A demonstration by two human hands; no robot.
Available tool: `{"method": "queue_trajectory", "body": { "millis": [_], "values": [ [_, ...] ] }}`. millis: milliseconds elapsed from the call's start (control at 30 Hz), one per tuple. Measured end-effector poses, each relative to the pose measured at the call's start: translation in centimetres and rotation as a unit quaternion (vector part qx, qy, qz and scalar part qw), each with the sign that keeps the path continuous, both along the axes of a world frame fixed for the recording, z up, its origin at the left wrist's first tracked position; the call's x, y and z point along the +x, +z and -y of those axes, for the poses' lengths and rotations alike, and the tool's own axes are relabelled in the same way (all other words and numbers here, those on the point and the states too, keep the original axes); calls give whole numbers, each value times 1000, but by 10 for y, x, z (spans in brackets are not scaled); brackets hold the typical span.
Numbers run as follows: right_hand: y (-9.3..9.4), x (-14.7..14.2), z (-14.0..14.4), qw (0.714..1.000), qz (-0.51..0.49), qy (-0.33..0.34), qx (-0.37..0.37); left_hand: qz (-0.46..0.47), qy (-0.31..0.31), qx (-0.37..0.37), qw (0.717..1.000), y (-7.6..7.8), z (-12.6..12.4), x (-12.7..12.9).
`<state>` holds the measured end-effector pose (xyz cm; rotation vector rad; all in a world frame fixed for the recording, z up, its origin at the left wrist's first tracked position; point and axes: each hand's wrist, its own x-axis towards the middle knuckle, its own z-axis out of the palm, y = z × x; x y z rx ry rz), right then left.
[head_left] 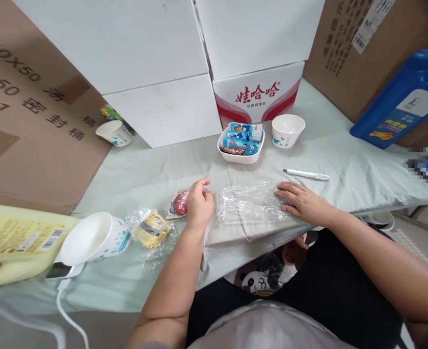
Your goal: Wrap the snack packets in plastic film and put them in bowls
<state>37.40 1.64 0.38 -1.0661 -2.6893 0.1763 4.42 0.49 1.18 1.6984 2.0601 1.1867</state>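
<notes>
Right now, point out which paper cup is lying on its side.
The paper cup by the yellow jug, mouth sideways; the other two stand upright.

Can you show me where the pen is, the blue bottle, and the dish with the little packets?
pen (306,174), head view, middle of its white barrel.
blue bottle (399,104), head view, on its label side.
dish (240,157), head view, on its white front rim, below the packets.

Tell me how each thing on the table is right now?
clear plastic bag: lying flat, held at both ends
left hand: curled, pinching bag's left end
right hand: flat, pressing bag's right end
white dish: upright, holding packets
paper bowl: upright
tipped cup: on its side
pen: lying flat
</notes>
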Motion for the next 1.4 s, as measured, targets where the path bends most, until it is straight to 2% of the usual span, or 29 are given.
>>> {"method": "queue_trajectory", "body": {
  "millis": [67, 100, 200, 267, 333, 400, 467, 533, 600, 733, 800, 867, 900, 967, 1033, 1067, 1100, 1133, 1200, 1300, 1400],
  "values": [
    [0, 0, 0, 1000, -4, -1, -2, -62, -11, 61, 996, 0, 1, 2],
    [0, 0, 0, 1000, -5, 0, -4, -91, -33, 63, 993, 0, 2, 5],
    [0, -1, 0, 1000, -6, -3, -7, -162, -93, 1, 982, 0, 5, 13],
    [0, -1, 0, 1000, -7, -4, -8, -164, -101, -19, 981, -1, 5, 16],
    [0, -1, 0, 1000, -8, -4, -9, -107, -101, -15, 989, -2, 5, 17],
    [0, -1, 0, 1000, -8, -4, -13, -3, -101, -23, 995, -4, 3, 16],
    [0, -1, 0, 1000, -9, -5, -17, 101, -103, -47, 988, -6, 2, 15],
    [-1, -1, 0, 1000, -10, -6, -16, 150, -93, -69, 982, -8, 1, 14],
    [-1, -1, 0, 1000, -9, -5, -14, 118, -65, -82, 987, -7, 1, 14],
    [0, -2, 1, 1000, -2, -6, -9, -52, -7, -104, 993, -3, 2, 13],
    [1, -2, 1, 1000, 1, -6, -6, -118, 18, -71, 990, 1, 5, 14],
    [1, -2, 1, 1000, 1, -6, -5, -161, 25, -1, 987, 4, 10, 16],
    [1, -3, 1, 1000, -1, -6, -5, -175, 5, 29, 984, 5, 12, 18],
    [0, -3, 1, 1000, -8, -8, -6, -191, -113, 47, 974, 6, 17, 24],
    [-2, -2, 1, 1000, -14, -9, -8, -202, -271, 16, 941, 5, 19, 30],
    [-3, -2, 0, 1000, -15, -9, -8, -208, -325, -8, 923, 3, 19, 32],
    [-3, -1, 0, 1000, -13, -7, -9, -214, -351, -32, 911, 2, 18, 33],
    [-3, 1, -1, 1000, -10, -6, -10, -220, -350, -53, 909, 0, 17, 33],
    [2, 5, -1, 1000, -6, -5, -15, -227, -311, -78, 920, 0, 15, 30],
    [17, 17, 1, 999, -27, -30, -8, -215, -262, -48, 939, 7, 16, 23],
    [33, 31, 5, 996, -80, -29, -20, -179, -306, -24, 935, 20, 23, 22]
  ]
}}
